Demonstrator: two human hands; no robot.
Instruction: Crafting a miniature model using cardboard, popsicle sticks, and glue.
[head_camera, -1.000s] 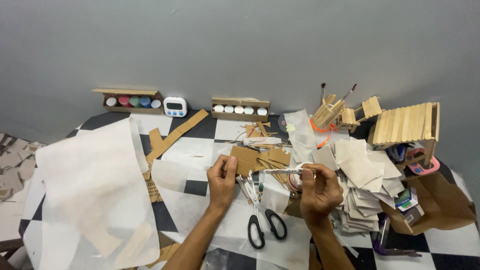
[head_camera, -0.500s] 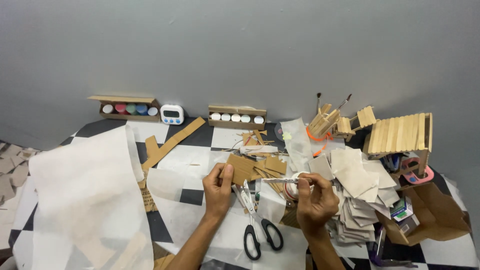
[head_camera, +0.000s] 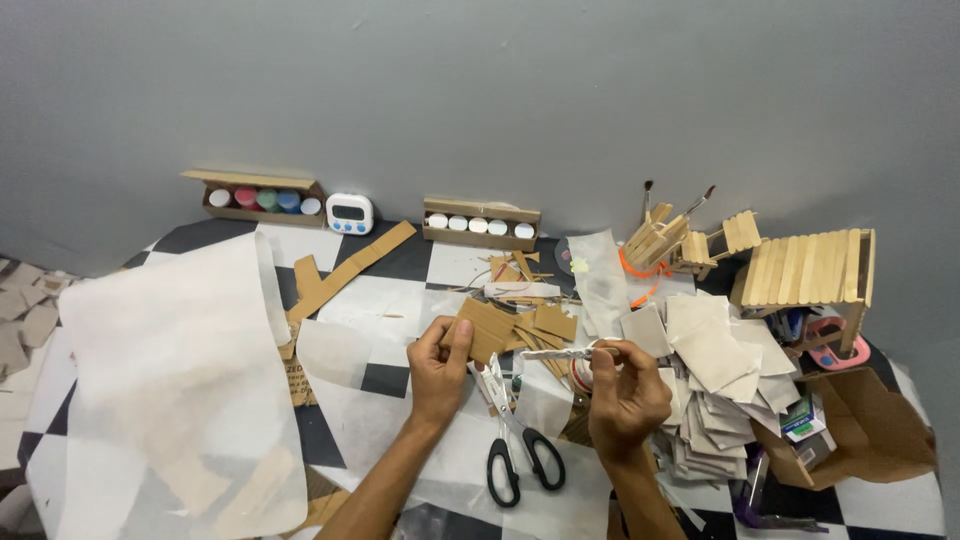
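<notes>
- On the checkered table, near its front edge, the person's two hands work just above a clutter of craft scraps.
- The left hand (head_camera: 440, 362) has thumb and fingers closed on the edge of a brown cardboard piece (head_camera: 488, 328), seemingly pinning it so it stays put.
- The right hand (head_camera: 626, 390) is raised, its fingertips pinching one end of a thin whitish strip (head_camera: 556, 353) that runs level toward the left hand; held taut like that, it looks to be kept from curling.
- Black-handled scissors (head_camera: 520, 440) lie just below and between the hands, blades pointing up toward the cardboard, within easy reach.
- A roll of tape (head_camera: 581, 374), mostly hidden behind the right hand, sits just beside it.
- Right of the right hand, a loose stack of pale square sheets (head_camera: 715, 385) fans out, touching the hand's side of the work.
- A large sheet of translucent paper (head_camera: 170, 370) covers the left part of the table, well apart from the hands.
- Against the wall stand two low cardboard trays: the left paint tray (head_camera: 255, 197) holds round pots with coloured lids, the middle tray (head_camera: 480, 222) holds white-lidded ones.
- Between them sits a small white timer (head_camera: 350, 213) with a dark screen.
- A small green-and-white box (head_camera: 803, 418) rests at the far right, on a brown folded carton; its print is too small to read.
- A stick-built roof model (head_camera: 810, 268) stands at the right rear.
</notes>
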